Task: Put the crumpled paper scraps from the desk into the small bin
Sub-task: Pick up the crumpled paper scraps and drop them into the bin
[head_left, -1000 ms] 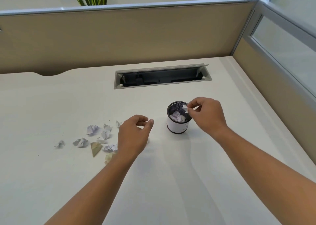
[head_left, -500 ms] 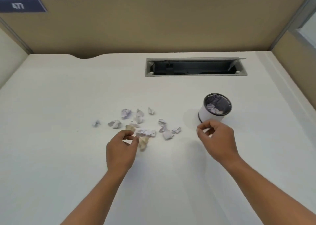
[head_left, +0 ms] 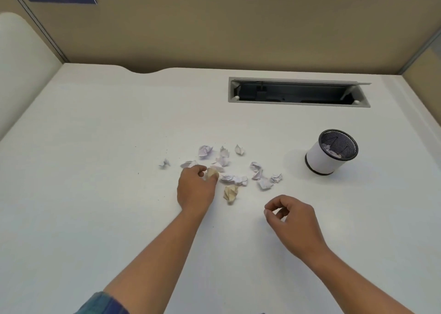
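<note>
Head view: tan paper scrap [head_left: 212, 173] in left hand's [head_left: 195, 190] fingertip pinch; right hand [head_left: 293, 221] loosely curled, empty.

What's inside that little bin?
A few crumpled white paper scraps lie inside the small bin. Its near wall hides the bottom, so how many there are is unclear.

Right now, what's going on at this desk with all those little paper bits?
A person is clearing crumpled paper scraps off the desk into a small bin. The left hand pinches a tan scrap at the edge of the pile. The right hand hovers nearer the person, fingers loosely curled and empty. The bin stands upright to the right of the pile with a few scraps already inside, and roughly a dozen lie on the desk.
</note>
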